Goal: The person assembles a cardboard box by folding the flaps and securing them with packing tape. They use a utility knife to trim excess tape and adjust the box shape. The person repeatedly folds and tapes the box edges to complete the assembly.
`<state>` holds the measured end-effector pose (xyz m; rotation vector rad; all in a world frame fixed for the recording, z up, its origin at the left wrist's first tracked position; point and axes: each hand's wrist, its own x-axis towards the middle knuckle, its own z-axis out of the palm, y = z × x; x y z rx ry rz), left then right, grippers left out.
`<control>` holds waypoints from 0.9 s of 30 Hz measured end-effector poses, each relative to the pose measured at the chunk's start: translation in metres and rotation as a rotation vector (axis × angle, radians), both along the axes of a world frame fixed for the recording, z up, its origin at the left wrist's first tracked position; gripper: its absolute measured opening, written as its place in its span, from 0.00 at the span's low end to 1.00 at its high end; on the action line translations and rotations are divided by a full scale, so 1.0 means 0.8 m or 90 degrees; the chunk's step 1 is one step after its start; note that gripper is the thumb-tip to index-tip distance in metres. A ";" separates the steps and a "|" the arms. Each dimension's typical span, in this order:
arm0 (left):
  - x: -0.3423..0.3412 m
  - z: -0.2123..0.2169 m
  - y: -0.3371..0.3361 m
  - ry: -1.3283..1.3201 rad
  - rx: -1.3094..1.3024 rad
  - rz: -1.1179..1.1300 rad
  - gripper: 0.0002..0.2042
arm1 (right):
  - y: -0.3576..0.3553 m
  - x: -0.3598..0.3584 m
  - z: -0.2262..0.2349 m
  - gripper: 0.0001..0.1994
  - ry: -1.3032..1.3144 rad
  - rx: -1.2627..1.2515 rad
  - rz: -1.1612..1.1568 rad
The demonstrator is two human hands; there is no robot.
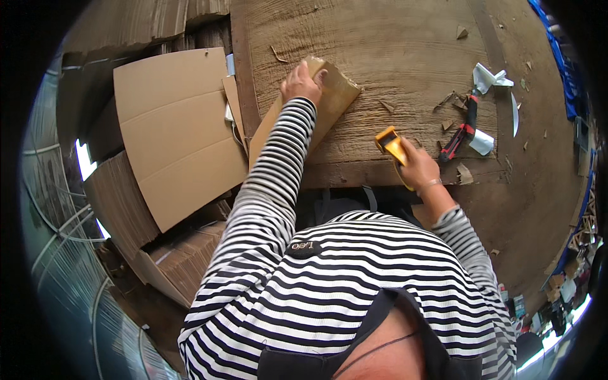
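Note:
My left hand (303, 85) grips the far end of a long brown cardboard piece (333, 101), fingers curled over its edge. The piece lies slanted on the wooden tabletop, partly under my left forearm. In my right hand (418, 167) is a yellow hand tool (394, 147) with a dark part at its head; its exact kind cannot be made out. The tool is held above the near edge of the tabletop, apart from the cardboard. Right of it lies a red-and-black utility knife (462, 126).
White paper scraps (487, 79) and torn cardboard bits lie around the knife. A large flat cardboard sheet (177, 133) leans at the left, over stacks of cardboard (120, 196). The worn wooden tabletop (380, 44) has a raised strip along its near edge.

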<state>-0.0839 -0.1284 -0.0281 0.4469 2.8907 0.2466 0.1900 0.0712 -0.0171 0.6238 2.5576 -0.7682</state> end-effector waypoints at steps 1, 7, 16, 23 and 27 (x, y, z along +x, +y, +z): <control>0.021 0.008 0.003 -0.010 0.015 0.021 0.34 | 0.008 0.022 0.011 0.30 0.022 -0.005 -0.009; 0.159 0.064 -0.012 0.114 -0.051 -0.145 0.43 | 0.056 0.120 0.023 0.38 0.112 -0.041 -0.126; 0.269 0.054 -0.132 -0.216 -0.003 -0.055 0.37 | 0.065 0.103 -0.003 0.36 0.374 -0.280 -0.331; 0.320 -0.007 -0.192 -0.154 0.085 0.182 0.36 | -0.028 -0.022 -0.006 0.39 0.370 -0.401 -0.268; 0.334 -0.019 -0.176 -0.274 0.168 0.466 0.34 | -0.042 -0.064 0.044 0.39 0.392 -0.445 -0.174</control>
